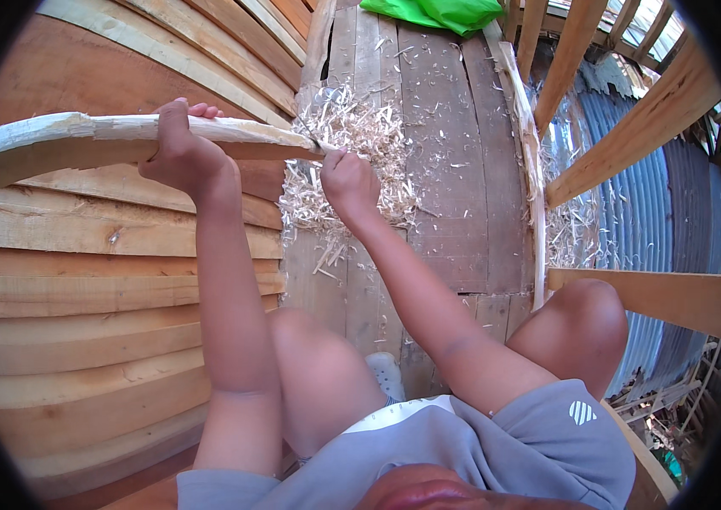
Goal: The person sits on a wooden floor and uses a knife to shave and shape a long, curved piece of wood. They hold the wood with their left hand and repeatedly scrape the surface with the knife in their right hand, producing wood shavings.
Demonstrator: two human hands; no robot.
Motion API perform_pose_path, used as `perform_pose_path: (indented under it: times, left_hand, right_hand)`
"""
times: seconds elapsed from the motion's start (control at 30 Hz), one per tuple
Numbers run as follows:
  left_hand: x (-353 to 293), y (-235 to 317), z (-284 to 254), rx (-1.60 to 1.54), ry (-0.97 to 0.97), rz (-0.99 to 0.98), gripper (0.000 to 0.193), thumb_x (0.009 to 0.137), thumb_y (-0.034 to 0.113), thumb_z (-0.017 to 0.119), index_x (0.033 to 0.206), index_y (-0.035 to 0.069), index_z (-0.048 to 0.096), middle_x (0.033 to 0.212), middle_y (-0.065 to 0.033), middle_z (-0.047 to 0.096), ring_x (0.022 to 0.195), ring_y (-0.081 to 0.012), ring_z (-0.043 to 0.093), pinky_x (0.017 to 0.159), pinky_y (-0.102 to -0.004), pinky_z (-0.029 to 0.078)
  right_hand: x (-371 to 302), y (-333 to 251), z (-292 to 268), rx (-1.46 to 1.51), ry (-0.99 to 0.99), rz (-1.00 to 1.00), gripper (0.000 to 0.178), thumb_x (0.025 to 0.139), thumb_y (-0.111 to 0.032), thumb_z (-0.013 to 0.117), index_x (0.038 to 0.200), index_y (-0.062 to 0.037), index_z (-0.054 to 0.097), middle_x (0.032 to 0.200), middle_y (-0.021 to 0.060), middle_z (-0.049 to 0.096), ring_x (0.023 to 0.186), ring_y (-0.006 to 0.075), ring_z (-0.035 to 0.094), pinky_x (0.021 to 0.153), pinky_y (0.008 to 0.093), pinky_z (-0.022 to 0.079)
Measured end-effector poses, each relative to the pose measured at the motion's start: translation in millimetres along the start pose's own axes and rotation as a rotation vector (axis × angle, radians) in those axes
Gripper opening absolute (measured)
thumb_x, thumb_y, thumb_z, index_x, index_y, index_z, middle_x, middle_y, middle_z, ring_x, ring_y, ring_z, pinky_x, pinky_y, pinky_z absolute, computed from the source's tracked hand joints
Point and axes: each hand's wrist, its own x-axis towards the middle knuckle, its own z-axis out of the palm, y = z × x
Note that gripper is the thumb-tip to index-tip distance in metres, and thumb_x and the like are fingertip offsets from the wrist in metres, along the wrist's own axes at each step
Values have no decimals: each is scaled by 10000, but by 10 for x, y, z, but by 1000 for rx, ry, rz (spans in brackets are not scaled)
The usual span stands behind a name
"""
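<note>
A long, pale strip of wood [122, 129] with a rough-hewn top face extends from the left rim to the middle of the view. My left hand [189, 151] is wrapped round it from below, fingertips showing over its far side. At its right end my right hand [349, 183] is closed in a fist on a knife [314, 136]. Only a thin dark piece of the blade shows, close against or touching the wood's end. The knife's handle is hidden inside the fist. Curled wood shavings [369, 140] lie heaped on the floor beneath and beyond the right hand.
Overlapping wooden boards [114, 289] line the left side. Underfoot is a plank floor [450, 170] strewn with loose shavings. A bright green bag [437, 12] lies at the far end. Wooden posts [624, 136] and blue corrugated sheeting [633, 212] border the right.
</note>
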Motion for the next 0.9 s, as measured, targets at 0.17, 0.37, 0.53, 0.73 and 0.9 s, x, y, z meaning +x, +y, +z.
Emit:
perform_pose_path:
  times: [0.17, 0.37, 0.53, 0.73, 0.9]
  left_hand:
    - [49, -12, -88, -71, -51, 28, 142, 767, 41, 605, 826, -31, 498, 683, -146, 543, 562, -219, 554, 541, -363, 522]
    - [-95, 12, -20, -11, -83, 87, 159, 775, 80, 605, 827, -49, 529, 703, -140, 541, 575, -217, 530, 553, -360, 493]
    - [-47, -2, 49, 10, 5, 22, 219, 783, 81, 608, 867, -98, 514, 773, -168, 564, 628, -222, 551, 559, -353, 499]
    - [103, 30, 86, 80, 191, -14, 256, 777, 79, 616, 868, -128, 495, 784, -180, 567, 668, -243, 587, 561, -342, 521]
    - [-43, 26, -96, 7, 30, 22, 202, 765, 34, 611, 833, -107, 483, 746, -178, 576, 584, -223, 580, 528, -341, 535]
  right_hand:
    - [321, 1139, 229, -148, -78, 161, 573, 973, -322, 283, 992, 76, 695, 1069, 337, 649, 1045, 479, 627, 946, 519, 478]
    - [194, 628, 276, -52, -27, 26, 494, 989, -294, 332, 993, 60, 675, 948, 311, 672, 918, 471, 657, 829, 532, 512]
    - [27, 72, 190, -23, 110, -51, 537, 989, -298, 309, 854, 60, 685, 795, 307, 662, 810, 477, 661, 791, 541, 517]
    - [230, 271, 337, -147, 18, -33, 504, 974, -288, 338, 901, 46, 709, 900, 301, 680, 881, 456, 669, 823, 536, 519]
    - [495, 1525, 461, -226, -119, 85, 526, 970, -330, 369, 1021, 92, 679, 1097, 365, 633, 1087, 458, 620, 957, 528, 461]
